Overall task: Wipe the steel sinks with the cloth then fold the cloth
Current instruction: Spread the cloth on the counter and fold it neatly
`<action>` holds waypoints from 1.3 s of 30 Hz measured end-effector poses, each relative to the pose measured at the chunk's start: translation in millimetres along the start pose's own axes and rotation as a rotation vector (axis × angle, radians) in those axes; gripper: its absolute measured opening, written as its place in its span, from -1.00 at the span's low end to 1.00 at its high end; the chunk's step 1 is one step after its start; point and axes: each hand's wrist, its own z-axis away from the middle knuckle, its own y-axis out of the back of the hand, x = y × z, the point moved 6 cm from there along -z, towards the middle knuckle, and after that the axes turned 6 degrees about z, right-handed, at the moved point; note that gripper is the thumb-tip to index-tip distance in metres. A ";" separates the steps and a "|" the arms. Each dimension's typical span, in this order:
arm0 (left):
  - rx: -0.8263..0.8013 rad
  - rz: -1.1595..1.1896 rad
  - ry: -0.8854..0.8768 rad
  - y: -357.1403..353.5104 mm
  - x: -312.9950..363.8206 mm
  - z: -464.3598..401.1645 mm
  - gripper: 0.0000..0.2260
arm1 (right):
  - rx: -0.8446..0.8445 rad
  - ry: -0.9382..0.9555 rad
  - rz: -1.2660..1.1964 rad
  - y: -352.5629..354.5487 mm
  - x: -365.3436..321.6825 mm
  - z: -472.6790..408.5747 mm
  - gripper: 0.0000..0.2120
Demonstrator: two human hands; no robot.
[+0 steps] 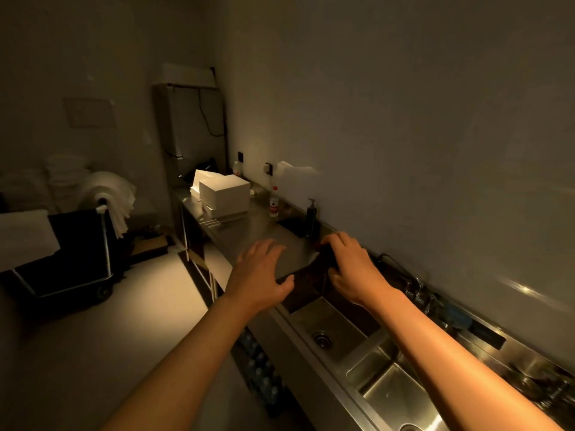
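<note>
A dark cloth (311, 276) hangs over the far rim of the nearest steel sink (329, 318), draping down its inner wall. My right hand (351, 265) grips the cloth's upper edge on the counter, fingers curled round a bunched part. My left hand (263, 270) hovers just left of the cloth over the steel counter (249, 234), fingers spread and relaxed, thumb near the cloth's edge. A second sink (395, 396) lies nearer to me, at lower right.
A black pump bottle (311, 217) and a small clear bottle (273, 202) stand by the wall beyond the cloth. White boxes (224, 191) sit further along the counter. A faucet (413, 284) rises behind the sinks. A black cart (77, 250) with white towels stands at left.
</note>
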 end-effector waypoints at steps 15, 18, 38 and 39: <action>0.051 -0.022 0.161 43.5 -142.3 -0.2 -0.16 | -0.067 0.318 -0.382 -87.1 -127.5 -112.9 -0.29; 0.061 -0.065 0.170 46.1 -172.0 -12.6 -0.18 | -0.077 0.383 -0.432 -114.4 -141.4 -143.4 -0.27; 0.052 -0.229 0.045 -46.9 -314.1 -240.6 -0.53 | -0.046 0.311 -0.332 -268.2 -54.0 -355.0 -0.22; 0.041 -0.236 0.045 -50.3 -317.8 -248.8 -0.54 | -0.036 0.283 -0.308 -272.4 -48.6 -360.9 -0.27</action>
